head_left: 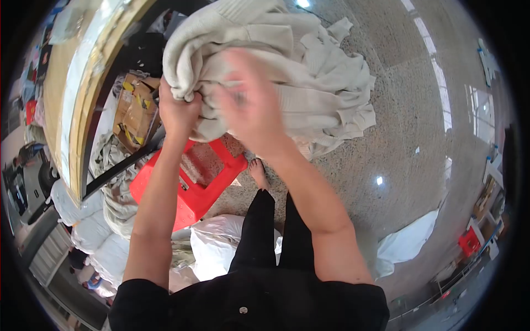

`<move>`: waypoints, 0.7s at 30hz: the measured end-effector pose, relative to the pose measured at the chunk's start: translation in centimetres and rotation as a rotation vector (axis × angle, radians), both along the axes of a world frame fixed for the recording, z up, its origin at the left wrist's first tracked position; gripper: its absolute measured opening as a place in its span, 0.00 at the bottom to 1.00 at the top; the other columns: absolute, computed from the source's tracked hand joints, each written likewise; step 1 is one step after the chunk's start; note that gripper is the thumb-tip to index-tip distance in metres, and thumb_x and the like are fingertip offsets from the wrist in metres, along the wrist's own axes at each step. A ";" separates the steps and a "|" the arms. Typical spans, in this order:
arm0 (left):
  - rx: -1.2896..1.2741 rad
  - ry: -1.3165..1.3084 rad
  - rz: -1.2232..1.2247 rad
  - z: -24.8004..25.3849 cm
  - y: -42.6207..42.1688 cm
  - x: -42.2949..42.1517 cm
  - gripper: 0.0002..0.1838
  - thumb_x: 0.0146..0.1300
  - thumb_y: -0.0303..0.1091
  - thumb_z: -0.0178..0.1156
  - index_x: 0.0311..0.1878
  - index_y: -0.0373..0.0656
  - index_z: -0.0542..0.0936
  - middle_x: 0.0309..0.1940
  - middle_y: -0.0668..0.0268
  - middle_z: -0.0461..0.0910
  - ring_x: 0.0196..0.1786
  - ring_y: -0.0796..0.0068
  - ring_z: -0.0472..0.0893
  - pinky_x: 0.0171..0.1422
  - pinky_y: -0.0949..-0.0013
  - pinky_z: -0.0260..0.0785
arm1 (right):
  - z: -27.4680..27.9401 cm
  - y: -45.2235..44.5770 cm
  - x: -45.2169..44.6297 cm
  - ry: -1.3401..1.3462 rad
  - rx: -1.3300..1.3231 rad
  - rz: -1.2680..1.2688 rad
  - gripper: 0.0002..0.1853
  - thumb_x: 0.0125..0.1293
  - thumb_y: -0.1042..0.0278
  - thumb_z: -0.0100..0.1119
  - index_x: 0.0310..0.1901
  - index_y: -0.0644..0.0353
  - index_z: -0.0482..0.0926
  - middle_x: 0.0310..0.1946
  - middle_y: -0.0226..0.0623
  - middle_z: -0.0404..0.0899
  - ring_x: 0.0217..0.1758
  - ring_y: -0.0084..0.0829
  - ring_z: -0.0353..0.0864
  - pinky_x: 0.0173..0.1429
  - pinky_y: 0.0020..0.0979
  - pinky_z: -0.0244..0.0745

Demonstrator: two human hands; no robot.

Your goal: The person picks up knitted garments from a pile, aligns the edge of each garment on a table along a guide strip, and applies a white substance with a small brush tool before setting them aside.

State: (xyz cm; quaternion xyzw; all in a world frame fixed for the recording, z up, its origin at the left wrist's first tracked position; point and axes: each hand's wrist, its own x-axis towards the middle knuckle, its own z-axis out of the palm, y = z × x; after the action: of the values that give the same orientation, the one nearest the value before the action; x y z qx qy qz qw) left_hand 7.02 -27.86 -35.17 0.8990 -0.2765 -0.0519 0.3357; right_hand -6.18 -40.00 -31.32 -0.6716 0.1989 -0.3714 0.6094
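Note:
A heap of cream knit garments (326,77), probably sweaters with ribbed edges, fills the upper middle of the head view. My left hand (179,113) is closed on a bunched fold at the heap's near left side. Over the front of the same heap, my right hand (248,102) is smeared by motion. Its fingers are too blurred to show whether they grip the knit. Just below my left hand, partly behind my forearm, stands a red plastic stool (207,205).
A wooden-topped table (61,110) with a dark frame rises at left, a cardboard box (135,113) beneath it. White sacks (88,234) lie lower left. White sheeting (408,243) lies on the speckled floor (386,165) at right. My bare foot (258,174) is near the stool.

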 end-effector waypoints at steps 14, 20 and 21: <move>0.647 0.216 0.150 -10.4 -1.1 8.0 0.32 0.37 0.40 0.61 0.52 0.40 0.71 0.47 0.51 0.75 0.51 0.57 0.75 0.54 0.64 0.67 | -31.7 -0.6 -23.7 0.338 1.567 -0.645 0.19 0.64 0.61 0.45 0.54 0.60 0.68 0.51 0.40 0.71 0.51 0.38 0.73 0.51 0.42 0.72; 0.628 0.006 0.241 -12.0 -0.6 7.7 0.27 0.40 0.38 0.58 0.48 0.37 0.74 0.45 0.50 0.76 0.47 0.56 0.77 0.51 0.65 0.68 | -18.5 -1.0 -22.7 0.086 1.448 -0.683 0.16 0.61 0.70 0.48 0.49 0.66 0.71 0.45 0.42 0.75 0.48 0.36 0.76 0.48 0.36 0.75; 0.694 0.133 0.240 -10.9 -1.0 7.5 0.33 0.40 0.40 0.59 0.51 0.34 0.68 0.49 0.50 0.72 0.51 0.56 0.74 0.54 0.64 0.67 | -16.7 -1.4 -22.3 0.075 1.370 -0.657 0.17 0.61 0.70 0.49 0.51 0.66 0.70 0.46 0.41 0.75 0.49 0.36 0.76 0.49 0.36 0.74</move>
State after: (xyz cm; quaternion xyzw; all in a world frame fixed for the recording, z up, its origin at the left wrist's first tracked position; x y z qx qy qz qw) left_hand 14.50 -28.87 -46.02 0.9800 -0.1125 -0.1612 0.0318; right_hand -28.44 -41.43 -48.07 -0.0616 0.5953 -0.3043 0.7411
